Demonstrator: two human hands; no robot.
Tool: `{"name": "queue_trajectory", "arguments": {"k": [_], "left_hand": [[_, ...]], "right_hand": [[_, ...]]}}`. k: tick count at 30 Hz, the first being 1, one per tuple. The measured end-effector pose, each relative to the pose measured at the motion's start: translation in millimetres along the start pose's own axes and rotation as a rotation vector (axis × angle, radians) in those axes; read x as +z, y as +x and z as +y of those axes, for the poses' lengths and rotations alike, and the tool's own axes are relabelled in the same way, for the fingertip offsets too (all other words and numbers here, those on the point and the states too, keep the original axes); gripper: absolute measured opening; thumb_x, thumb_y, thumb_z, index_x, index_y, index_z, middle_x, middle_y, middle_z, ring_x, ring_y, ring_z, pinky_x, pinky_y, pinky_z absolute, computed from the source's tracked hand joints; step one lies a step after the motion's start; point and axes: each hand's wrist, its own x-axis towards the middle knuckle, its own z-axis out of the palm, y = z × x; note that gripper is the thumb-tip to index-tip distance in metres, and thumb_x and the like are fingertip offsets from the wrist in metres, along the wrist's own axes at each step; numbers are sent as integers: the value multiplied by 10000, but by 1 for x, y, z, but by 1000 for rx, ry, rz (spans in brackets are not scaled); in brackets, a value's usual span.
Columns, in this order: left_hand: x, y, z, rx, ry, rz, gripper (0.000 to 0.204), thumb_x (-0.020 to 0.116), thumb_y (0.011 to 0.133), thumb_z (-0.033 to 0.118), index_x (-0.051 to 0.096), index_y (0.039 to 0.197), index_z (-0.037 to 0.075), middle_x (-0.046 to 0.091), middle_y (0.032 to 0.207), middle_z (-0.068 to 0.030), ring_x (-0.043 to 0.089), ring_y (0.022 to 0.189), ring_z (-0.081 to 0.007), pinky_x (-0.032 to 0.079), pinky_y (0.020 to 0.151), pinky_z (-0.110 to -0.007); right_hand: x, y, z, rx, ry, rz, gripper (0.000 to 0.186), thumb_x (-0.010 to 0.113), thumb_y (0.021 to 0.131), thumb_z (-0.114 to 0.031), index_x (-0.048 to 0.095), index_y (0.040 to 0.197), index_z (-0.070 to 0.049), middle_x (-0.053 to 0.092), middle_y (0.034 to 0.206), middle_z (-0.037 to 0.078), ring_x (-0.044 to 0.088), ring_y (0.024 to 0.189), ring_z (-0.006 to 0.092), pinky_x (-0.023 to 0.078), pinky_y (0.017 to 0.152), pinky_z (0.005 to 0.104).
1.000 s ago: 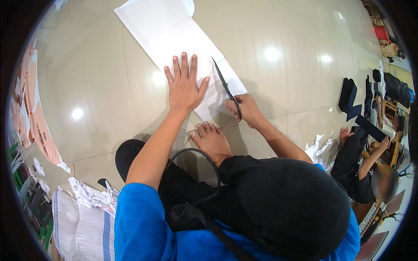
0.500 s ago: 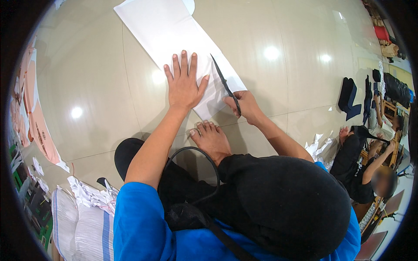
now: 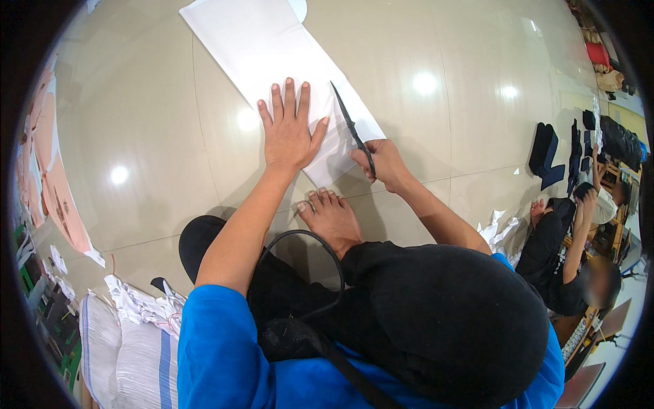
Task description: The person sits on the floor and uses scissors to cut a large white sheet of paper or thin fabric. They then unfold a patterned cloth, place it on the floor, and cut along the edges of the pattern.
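Note:
White fabric (image 3: 272, 48) lies flat on the tiled floor, its near corner close to my bare foot (image 3: 332, 217). Pressed on top of it is my left hand (image 3: 289, 136), fingers spread. My right hand (image 3: 383, 163) grips a pair of black scissors (image 3: 349, 123) by the handles. The scissors point away from me over the right part of the fabric, and their blades look closed together. Shadows hide whether the blades touch the fabric.
Peach fabric (image 3: 58, 184) lies at the left. White sacks (image 3: 139, 365) and white scraps (image 3: 143, 303) sit at the near left. More scraps (image 3: 499, 228) lie right of my arm. Dark navy cloth pieces (image 3: 545, 153) and a seated co-worker (image 3: 558, 259) are farther right.
My hands, the scissors and the white fabric have barely shifted. At the right, the co-worker's arm has risen.

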Motion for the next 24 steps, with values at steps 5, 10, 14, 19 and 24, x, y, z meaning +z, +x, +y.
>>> {"name": "queue_trajectory", "arguments": {"k": [5, 10, 14, 19, 24], "left_hand": [[-2, -1, -1, -3, -1, -4, 841, 430, 1107, 609, 263, 1765, 113, 205, 1823, -214, 102, 1693, -462, 46, 1323, -717], [-2, 0, 0, -4, 11, -6, 843, 430, 1106, 614, 263, 1766, 115, 198, 1826, -209, 97, 1693, -462, 47, 1325, -713], [-4, 0, 0, -7, 1, -10, 841, 425, 1107, 616, 261, 1767, 120, 197, 1827, -208, 95, 1694, -460, 41, 1327, -709], [-3, 0, 1, -2, 4, -1, 840, 423, 1107, 617, 261, 1767, 121, 195, 1828, -207, 92, 1694, -458, 42, 1328, -710], [-3, 0, 1, -5, 15, -11, 841, 422, 1108, 616, 259, 1767, 121, 191, 1828, -208, 87, 1696, -456, 42, 1327, -712]], "right_hand": [[1, -1, -2, -7, -4, 3, 359, 829, 905, -270, 660, 745, 4, 575, 612, 36, 542, 501, 141, 429, 458, 326], [5, 5, -9, -30, 0, 22, 391, 835, 891, -313, 650, 723, -13, 574, 601, 36, 539, 497, 139, 432, 458, 330], [5, 6, -18, -11, 20, 1, 395, 836, 883, -325, 645, 714, -23, 582, 610, 38, 546, 504, 140, 432, 461, 330], [4, 8, -18, -17, 4, -8, 383, 828, 887, -315, 648, 721, -20, 590, 626, 42, 557, 516, 142, 435, 463, 331], [4, 9, -15, -18, -5, -9, 381, 830, 885, -310, 648, 723, -17, 589, 628, 45, 561, 515, 144, 432, 459, 327]]}}
